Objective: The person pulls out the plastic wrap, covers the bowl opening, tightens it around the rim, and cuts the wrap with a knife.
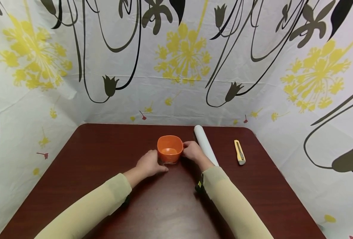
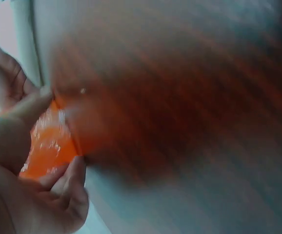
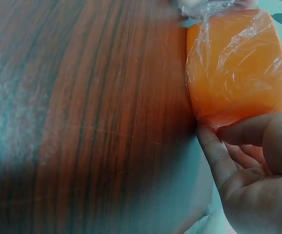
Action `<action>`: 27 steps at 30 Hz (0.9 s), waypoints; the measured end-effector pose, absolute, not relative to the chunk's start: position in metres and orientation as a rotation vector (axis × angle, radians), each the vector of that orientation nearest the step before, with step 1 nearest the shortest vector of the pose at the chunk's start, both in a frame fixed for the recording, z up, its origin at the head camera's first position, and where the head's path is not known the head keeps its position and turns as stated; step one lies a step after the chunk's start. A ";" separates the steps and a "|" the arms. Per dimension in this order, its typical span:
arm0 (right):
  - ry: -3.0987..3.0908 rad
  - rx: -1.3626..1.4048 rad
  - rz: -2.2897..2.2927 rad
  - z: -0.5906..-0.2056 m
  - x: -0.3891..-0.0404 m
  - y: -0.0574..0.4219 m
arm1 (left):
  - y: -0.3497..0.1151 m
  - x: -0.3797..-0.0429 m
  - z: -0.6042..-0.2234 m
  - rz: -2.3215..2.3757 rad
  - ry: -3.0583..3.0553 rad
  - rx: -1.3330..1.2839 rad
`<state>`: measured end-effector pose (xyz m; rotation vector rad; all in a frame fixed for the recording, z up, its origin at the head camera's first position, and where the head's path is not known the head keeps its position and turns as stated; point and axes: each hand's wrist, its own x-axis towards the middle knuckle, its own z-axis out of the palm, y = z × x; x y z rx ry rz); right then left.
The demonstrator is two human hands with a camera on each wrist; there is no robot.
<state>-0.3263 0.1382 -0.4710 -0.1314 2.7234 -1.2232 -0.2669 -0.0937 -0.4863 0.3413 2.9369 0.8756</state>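
Observation:
An orange square-sided bowl point(image 1: 170, 149) stands on the table between both hands. Crinkled clear cling film point(image 3: 224, 53) covers the side of it seen in the right wrist view. My left hand point(image 1: 149, 164) is at the bowl's left side, thumb toward the front. In the left wrist view its thumb and fingertips point(image 2: 77, 168) lie on either side of the orange surface, holding it. My right hand point(image 1: 193, 152) is at the right side. Its thumb and forefinger pinch the film close to the bowl's edge in the right wrist view.
A long white roll point(image 1: 205, 144) lies just behind and right of my right hand. Farther right is a yellow utility knife point(image 1: 240, 152). The dark red-brown table point(image 1: 110, 142) meets a flower-patterned cloth point(image 1: 134, 59) at its back and sides.

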 end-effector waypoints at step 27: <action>2.731 -0.136 -1.156 -0.468 -0.327 0.136 | -0.095 -0.271 -0.475 0.200 3.084 0.553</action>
